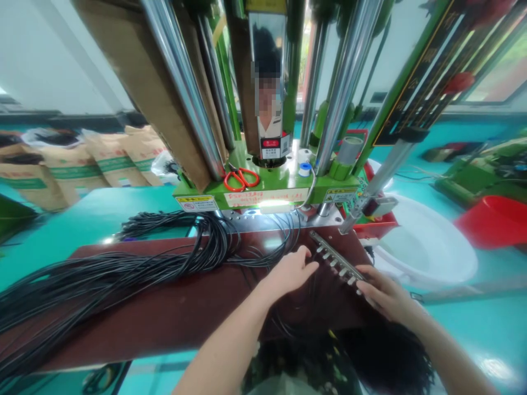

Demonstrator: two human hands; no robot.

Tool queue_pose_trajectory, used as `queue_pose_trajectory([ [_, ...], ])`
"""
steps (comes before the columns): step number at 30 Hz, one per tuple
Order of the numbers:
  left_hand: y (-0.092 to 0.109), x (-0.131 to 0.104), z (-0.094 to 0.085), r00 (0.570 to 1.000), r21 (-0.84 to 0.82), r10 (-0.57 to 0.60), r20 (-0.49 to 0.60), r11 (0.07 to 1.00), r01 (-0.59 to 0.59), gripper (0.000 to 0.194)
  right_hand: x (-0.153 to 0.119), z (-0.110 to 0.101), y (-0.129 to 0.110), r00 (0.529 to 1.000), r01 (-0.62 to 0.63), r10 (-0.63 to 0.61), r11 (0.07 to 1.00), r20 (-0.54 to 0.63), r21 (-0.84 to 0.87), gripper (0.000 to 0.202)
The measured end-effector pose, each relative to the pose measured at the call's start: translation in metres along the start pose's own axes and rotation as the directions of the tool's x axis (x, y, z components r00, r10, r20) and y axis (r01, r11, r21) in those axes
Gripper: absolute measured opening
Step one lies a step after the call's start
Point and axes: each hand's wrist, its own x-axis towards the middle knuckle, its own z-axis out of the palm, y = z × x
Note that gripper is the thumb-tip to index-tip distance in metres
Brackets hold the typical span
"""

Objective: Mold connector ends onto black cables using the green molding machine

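A narrow metal bar [335, 258] with a row of several small metal pieces along its near side slants over the right end of the brown table. My right hand [382, 293] grips the bar's near right end between thumb and fingers. Just left of the bar is my left hand [290, 271], its thumb and forefinger apart and no held thing visible between them. Thin black cables [272, 258] run behind and beside the left hand toward the machine's lit opening. A thick bundle of black cables [164, 263] spreads over the table's left side.
The green press [263, 189] with steel columns stands ahead, orange-handled scissors [241, 178] and a blue-and-white tape roll [304, 169] on its ledge. A brown tabletop [164, 323] lies below. A white tub [428, 247] and red bucket [494, 222] are right; paper sacks [74, 164] stand left.
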Motion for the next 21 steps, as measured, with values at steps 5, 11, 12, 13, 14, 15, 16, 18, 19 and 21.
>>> queue_pose_trajectory([
  [5, 0.008, 0.000, -0.002, 0.946, 0.195, 0.276, -0.173, 0.951, -0.241, 0.020, 0.009, -0.005, 0.004, 0.906, 0.350, -0.404, 0.550, 0.125, -0.759, 0.025],
  [11, -0.002, 0.004, -0.029, 0.777, 0.199, 0.231, -0.586, 0.970, -0.138, 0.012, 0.013, -0.007, 0.015, 0.728, 0.418, -0.575, -0.058, 0.373, -0.906, 0.029],
  [12, -0.008, 0.006, -0.034, 0.766, 0.124, 0.172, -0.620, 0.985, -0.121, 0.012, 0.015, -0.007, 0.016, 0.714, 0.420, -0.589, -0.073, 0.380, -0.904, 0.028],
  [13, -0.014, 0.009, -0.037, 0.763, 0.004, 0.086, -0.641, 0.994, -0.109, 0.014, 0.016, -0.007, 0.017, 0.701, 0.425, -0.600, -0.082, 0.385, -0.901, 0.028],
  [14, -0.021, 0.013, -0.040, 0.769, -0.182, -0.042, -0.638, 0.978, -0.098, 0.019, 0.017, -0.007, 0.018, 0.685, 0.433, -0.614, -0.091, 0.393, -0.897, 0.028],
  [15, -0.027, 0.018, -0.042, 0.781, -0.402, -0.191, -0.595, 0.912, -0.082, 0.025, 0.019, -0.006, 0.020, 0.672, 0.437, -0.625, -0.098, 0.397, -0.894, 0.028],
  [16, -0.032, 0.024, -0.043, 0.795, -0.605, -0.330, -0.509, 0.794, -0.058, 0.030, 0.019, -0.006, 0.022, 0.662, 0.437, -0.635, -0.104, 0.397, -0.894, 0.029],
  [18, -0.040, 0.038, -0.044, 0.823, -0.854, -0.483, -0.300, 0.521, -0.005, 0.033, 0.021, -0.005, 0.028, 0.649, 0.431, -0.655, -0.102, 0.387, -0.897, 0.031],
  [19, -0.043, 0.045, -0.044, 0.836, -0.904, -0.501, -0.224, 0.426, 0.013, 0.029, 0.021, -0.005, 0.031, 0.648, 0.431, -0.662, -0.089, 0.376, -0.898, 0.032],
  [21, -0.045, 0.059, -0.046, 0.864, -0.944, -0.483, -0.144, 0.330, 0.027, 0.014, 0.021, -0.004, 0.035, 0.672, 0.437, -0.675, 0.028, 0.305, -0.899, 0.029],
])
